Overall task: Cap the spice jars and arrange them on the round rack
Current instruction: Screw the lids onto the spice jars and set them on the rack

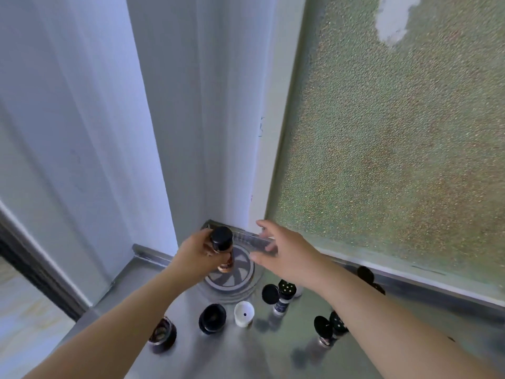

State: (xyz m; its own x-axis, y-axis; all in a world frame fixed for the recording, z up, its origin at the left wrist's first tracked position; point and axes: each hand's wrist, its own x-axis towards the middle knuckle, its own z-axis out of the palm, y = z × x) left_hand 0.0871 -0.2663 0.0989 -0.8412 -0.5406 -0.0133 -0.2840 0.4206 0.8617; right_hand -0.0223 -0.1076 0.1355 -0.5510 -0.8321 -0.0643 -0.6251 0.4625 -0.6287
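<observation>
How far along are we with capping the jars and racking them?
Early. Done: one capped jar, gripped by the left hand over the round rack. The right hand hovers open. Left: two shaker-top jars stand uncapped, and loose caps lie on the counter.

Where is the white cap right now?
The white cap stands on the metal counter, just in front of the round rack, between two black caps.
</observation>
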